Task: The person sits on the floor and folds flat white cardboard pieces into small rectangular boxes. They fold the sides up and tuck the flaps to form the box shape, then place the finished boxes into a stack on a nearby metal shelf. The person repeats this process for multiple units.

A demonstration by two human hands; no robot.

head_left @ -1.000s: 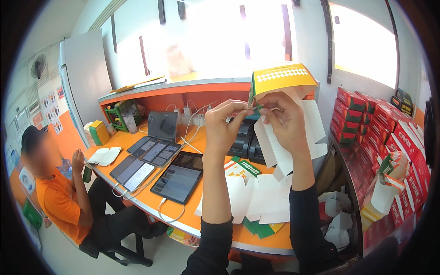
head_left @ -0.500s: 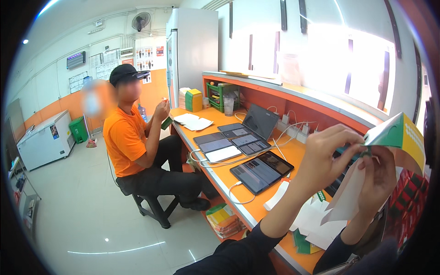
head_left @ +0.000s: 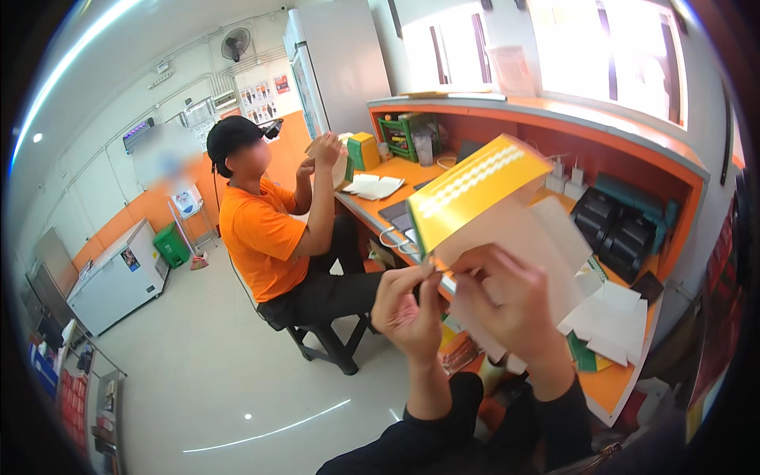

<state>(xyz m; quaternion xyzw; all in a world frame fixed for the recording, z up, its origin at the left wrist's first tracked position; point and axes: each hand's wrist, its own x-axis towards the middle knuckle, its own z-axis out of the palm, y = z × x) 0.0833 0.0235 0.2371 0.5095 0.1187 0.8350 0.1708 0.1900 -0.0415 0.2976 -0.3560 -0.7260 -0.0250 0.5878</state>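
Observation:
A part-folded cardboard carton (head_left: 479,180), yellow and green outside with a white wavy pattern and plain pale inside, is held up in front of me. My left hand (head_left: 408,313) pinches a lower corner of it with thumb and fingertips. Close beside, my right hand (head_left: 507,297) grips the same corner, its fingertips meeting the left ones. A thin dark bit shows between the fingertips, too small to name. The carton hides much of the counter behind it.
Flat white carton blanks (head_left: 613,321) lie on the orange counter (head_left: 598,388) at right, near black devices (head_left: 613,226). A co-worker in an orange shirt (head_left: 257,245) sits at left on a black stool (head_left: 336,348), holding another carton. A white chest freezer (head_left: 123,277) stands farther back.
My hands and the carton have come from the right side to mid-view, and the carton's yellow panel now faces me. The co-worker's hands have risen with a carton. The whole view has shifted.

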